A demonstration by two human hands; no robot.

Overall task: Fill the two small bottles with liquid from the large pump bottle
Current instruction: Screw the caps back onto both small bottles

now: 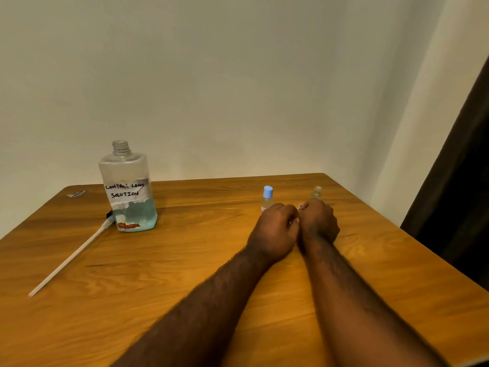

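The large clear bottle (127,189), labelled "contact lens solution", stands at the left with its neck open and blue liquid in its lower third. Its pump with a long white tube (71,256) lies on the table beside it. A small bottle with a blue cap (267,198) stands just beyond my left hand (275,231), whose fingers are curled; what they hold is hidden. A second small bottle (316,193), uncapped, stands right behind my right hand (318,221). A small blue cap (301,206) shows at my right fingertips, pinched. My hands touch each other.
The wooden table (185,274) meets a pale wall at its far edge. A small wrapper (76,193) lies at the far left corner. A dark curtain (460,207) hangs past the table's right edge.
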